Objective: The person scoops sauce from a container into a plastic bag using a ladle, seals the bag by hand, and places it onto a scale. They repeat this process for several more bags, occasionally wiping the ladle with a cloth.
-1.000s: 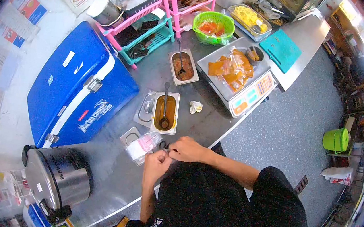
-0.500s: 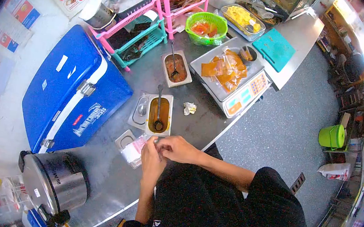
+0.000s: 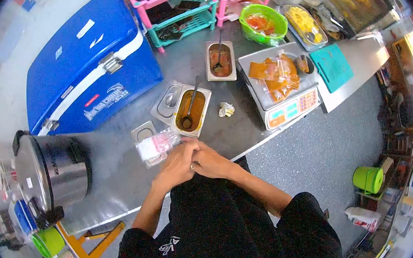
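**At the counter's near edge, both hands close in on the clear bags**

Close against the dark shirt, the left hand (image 3: 177, 164) and right hand (image 3: 213, 161) are now pressed together. A second ago they met a little nearer the body, fingertips picking at something small. The left hand has since slid forward, so its curled fingers reach the stack of clear bags (image 3: 156, 146) lying in a small steel tray. Both hands are loosely curled. Whether either has pinched a bag I cannot tell, since the fingertips are hidden.

Just beyond the bags stands a pan of brown sauce (image 3: 190, 111) with a ladle resting in it, and a crumpled tissue (image 3: 226, 109) lies to its right. Farther back sit a second sauce pan (image 3: 221, 60) and a scale (image 3: 282, 89) piled with orange packets (image 3: 276, 76).

All of this rests on a steel counter (image 3: 123, 191), with a steel pot (image 3: 51, 175) at the left and a blue cooler (image 3: 89, 59) behind it. Pink racks (image 3: 190, 0) and a green basket (image 3: 265, 23) line the back. Grey floor (image 3: 327, 143) opens to the right.
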